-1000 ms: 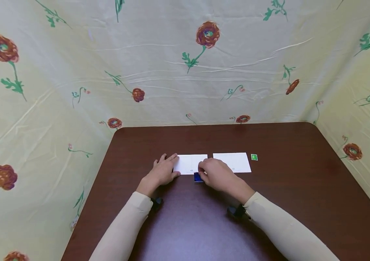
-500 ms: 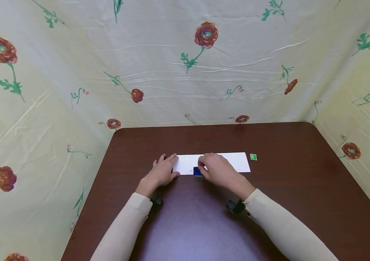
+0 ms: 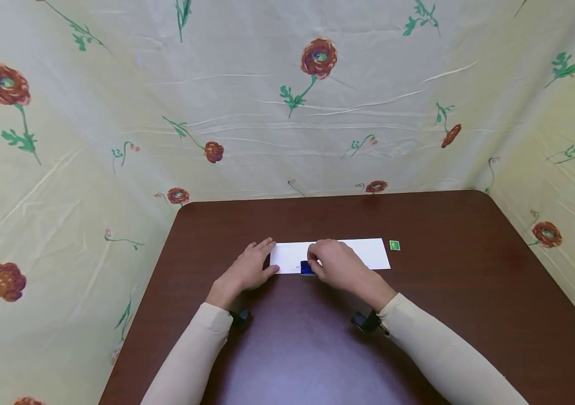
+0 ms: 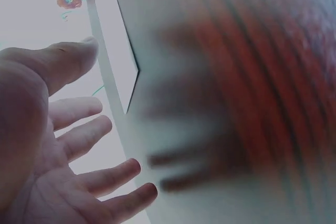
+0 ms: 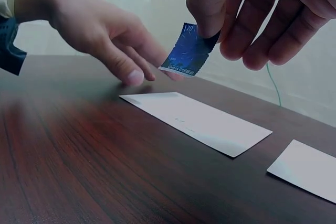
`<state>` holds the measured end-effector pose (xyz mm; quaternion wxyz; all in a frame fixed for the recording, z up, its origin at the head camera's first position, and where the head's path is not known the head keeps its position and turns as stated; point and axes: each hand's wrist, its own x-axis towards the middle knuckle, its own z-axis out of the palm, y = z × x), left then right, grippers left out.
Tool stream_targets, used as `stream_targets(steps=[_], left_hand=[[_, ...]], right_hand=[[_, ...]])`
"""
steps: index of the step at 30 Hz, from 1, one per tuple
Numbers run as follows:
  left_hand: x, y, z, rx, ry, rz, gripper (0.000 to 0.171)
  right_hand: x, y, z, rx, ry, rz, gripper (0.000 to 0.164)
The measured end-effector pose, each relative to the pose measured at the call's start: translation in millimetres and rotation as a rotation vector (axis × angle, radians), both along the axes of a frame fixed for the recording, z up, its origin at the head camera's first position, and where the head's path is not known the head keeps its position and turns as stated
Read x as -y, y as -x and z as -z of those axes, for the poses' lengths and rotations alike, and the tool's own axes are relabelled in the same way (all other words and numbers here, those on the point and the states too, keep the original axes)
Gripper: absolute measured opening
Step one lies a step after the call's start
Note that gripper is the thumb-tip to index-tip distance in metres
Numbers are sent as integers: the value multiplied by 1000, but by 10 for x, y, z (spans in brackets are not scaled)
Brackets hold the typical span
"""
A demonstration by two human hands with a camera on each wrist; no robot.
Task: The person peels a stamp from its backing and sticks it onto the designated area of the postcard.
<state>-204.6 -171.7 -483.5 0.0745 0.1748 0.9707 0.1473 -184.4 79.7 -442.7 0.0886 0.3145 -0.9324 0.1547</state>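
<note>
My right hand [image 3: 340, 265] pinches a blue postage stamp [image 5: 187, 52] between thumb and forefinger. Its printed face shows in the right wrist view, with a toothed edge and "1.20" at one corner. In that view the stamp hangs tilted above the left white card [image 5: 202, 121]; in the head view it overlaps the card's lower right part. Small print marks the card near its lower edge. At the card's left end is my left hand [image 3: 247, 267], fingers spread and nearly straight, thumb near the lower corner. The right hand hides the card's right end in the head view.
A second white card [image 3: 371, 254] lies to the right of the first, partly behind my right hand. Beyond it lies a small green stamp [image 3: 395, 245] with a white border. The dark brown table [image 3: 444, 315] ends at a flower-printed curtain [image 3: 247, 101].
My right hand has lifted the blue stamp from below the left card's lower edge to over the card. The left hand stays at the card's left end, almost unmoved.
</note>
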Motion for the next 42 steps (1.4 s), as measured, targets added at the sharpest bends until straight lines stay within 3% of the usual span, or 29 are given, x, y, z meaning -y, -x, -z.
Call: stream_targets(steps=[14, 21, 27, 33, 42], left_hand=[[-33, -33, -350, -77, -76, 50, 65], [-160, -73, -478, -142, -172, 94, 49], [-250, -104, -495, -141, -252, 150, 37], [-340, -121, -455, -146, -276, 219, 32], [-420, -134, -411, -171, -298, 239, 14]], right_hand=[[10, 37, -59, -18, -6, -1, 7], [14, 57, -88, -28, -15, -2, 7], [19, 54, -84, -35, -9, 2, 7], [32, 34, -73, -24, 1, 9, 6], [40, 12, -54, -34, 5, 6, 7]])
